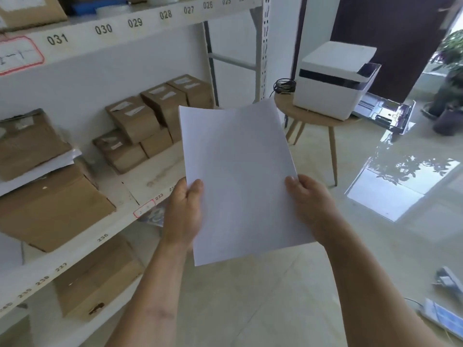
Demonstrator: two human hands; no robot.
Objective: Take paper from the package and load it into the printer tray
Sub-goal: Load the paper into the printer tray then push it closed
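Observation:
I hold a thin stack of white paper [240, 176] in front of me, nearly flat and facing up. My left hand [184, 211] grips its left edge, thumb on top. My right hand [309, 204] grips the right edge the same way. The white printer [330, 81] stands on a small round wooden table [318, 118] ahead to the right. Its dark paper tray [387, 113] juts out open from the printer's right side. An opened paper package [30, 149] with white sheets showing lies on the shelf at the left.
A white numbered shelf rack [105, 216] with several brown cardboard boxes [150, 116] runs along the left. A coiled black cable [284, 85] lies on the table. Potted plants [451, 78] stand at far right. A power strip [441, 319] lies on the glossy tiled floor.

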